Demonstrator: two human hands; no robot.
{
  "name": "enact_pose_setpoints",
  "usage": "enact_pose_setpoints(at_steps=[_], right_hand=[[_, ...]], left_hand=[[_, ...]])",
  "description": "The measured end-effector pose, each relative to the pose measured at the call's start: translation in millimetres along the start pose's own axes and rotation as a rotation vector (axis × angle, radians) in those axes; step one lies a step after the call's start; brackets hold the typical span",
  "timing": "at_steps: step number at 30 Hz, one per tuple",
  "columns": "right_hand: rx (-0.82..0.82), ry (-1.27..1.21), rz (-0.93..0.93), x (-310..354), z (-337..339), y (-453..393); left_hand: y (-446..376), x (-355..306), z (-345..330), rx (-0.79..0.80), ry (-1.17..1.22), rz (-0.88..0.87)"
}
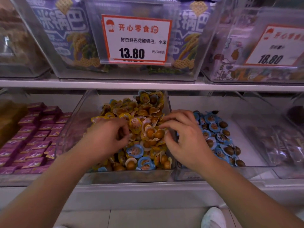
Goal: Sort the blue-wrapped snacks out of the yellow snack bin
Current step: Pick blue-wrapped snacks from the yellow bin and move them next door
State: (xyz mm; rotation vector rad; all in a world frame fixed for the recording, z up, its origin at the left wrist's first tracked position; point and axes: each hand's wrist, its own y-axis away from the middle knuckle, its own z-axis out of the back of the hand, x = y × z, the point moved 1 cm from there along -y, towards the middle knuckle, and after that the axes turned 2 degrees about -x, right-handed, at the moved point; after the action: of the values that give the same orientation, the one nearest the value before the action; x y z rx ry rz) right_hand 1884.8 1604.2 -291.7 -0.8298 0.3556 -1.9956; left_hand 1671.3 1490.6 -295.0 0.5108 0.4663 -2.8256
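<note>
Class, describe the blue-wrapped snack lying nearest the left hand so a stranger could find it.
Find the clear middle bin under the 13.80 price card. Just below the left hand lies a blue-wrapped snack, its round blue rim standing out among yellow wrappers.

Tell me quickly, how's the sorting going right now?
Left hand and right hand both in the yellow snack bin, fingers curled, grip unclear. Blue-wrapped snacks still near front. Nothing blocking.

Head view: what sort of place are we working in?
Most likely a bulk snack shop: clear bins of wrapped snacks on shelves, with price cards giving a price per weight.
</note>
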Motion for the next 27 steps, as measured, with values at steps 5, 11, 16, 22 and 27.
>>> enact_pose_setpoints(at_steps=[5, 11, 16, 22, 27], right_hand=[[-0.017, -0.006, 0.000, 0.8, -2.2, -1.3], [-0.047, -0.012, 0.003, 2.4, -3.8, -0.9], [-0.064, -0.009, 0.001, 4.5, -6.2, -0.1], [-0.067, -0.011, -0.002, 3.7, -6.1, -0.5], [-0.073, -0.004, -0.005, 4.4, -6.1, -0.8]], left_hand=[[8.3, -27.6, -8.7, -0.017, -0.264, -0.273], [17.8, -43.1, -25.9, 0.447, -0.089, -0.146], [25.9, -48.2, -24.1, 0.615, -0.181, -0.114], [28.1, -42.2, -18.7, 0.628, -0.007, -0.168], [22.7, -35.1, -23.5, 0.589, 0.149, -0.125]])
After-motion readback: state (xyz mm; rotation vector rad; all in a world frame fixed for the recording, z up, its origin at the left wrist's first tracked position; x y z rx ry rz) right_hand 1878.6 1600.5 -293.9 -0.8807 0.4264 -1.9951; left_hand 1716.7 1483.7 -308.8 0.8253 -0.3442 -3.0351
